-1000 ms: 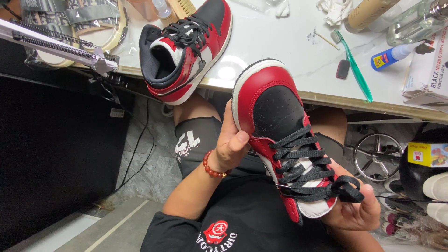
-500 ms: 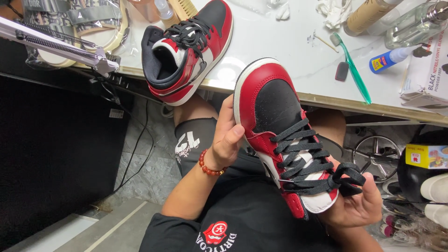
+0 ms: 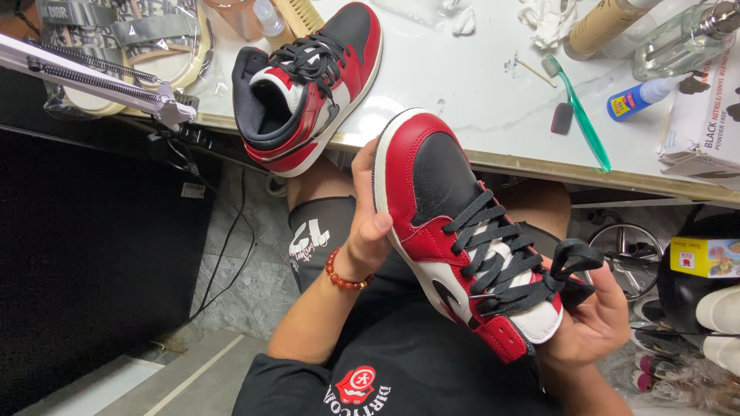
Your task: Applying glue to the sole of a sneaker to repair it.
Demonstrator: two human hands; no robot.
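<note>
I hold a red, black and white high-top sneaker [image 3: 439, 177] with black laces over my lap. My left hand [image 3: 368, 231], with a red bead bracelet [image 3: 343, 273] on the wrist, grips the side of the toe, thumb on the sole edge. At the lower right, my right hand [image 3: 597, 327] cups the heel and collar, with the loose lace ends [image 3: 574, 258] lying over its fingers. The matching sneaker [image 3: 308, 85] lies on the white table [image 3: 478, 85], its heel over the front edge.
A green toothbrush [image 3: 583, 115], a small blue bottle [image 3: 636, 98], a box of gloves [image 3: 705, 115], bottles and crumpled wipes lie on the table. A metal lamp arm [image 3: 85, 77] crosses the upper left. Boxes and white shoes [image 3: 721, 316] stand on the floor at right.
The held sneaker has tilted and shifted slightly. My right hand has come up around the heel, and the lace ends have lifted. My left hand keeps its grip on the toe.
</note>
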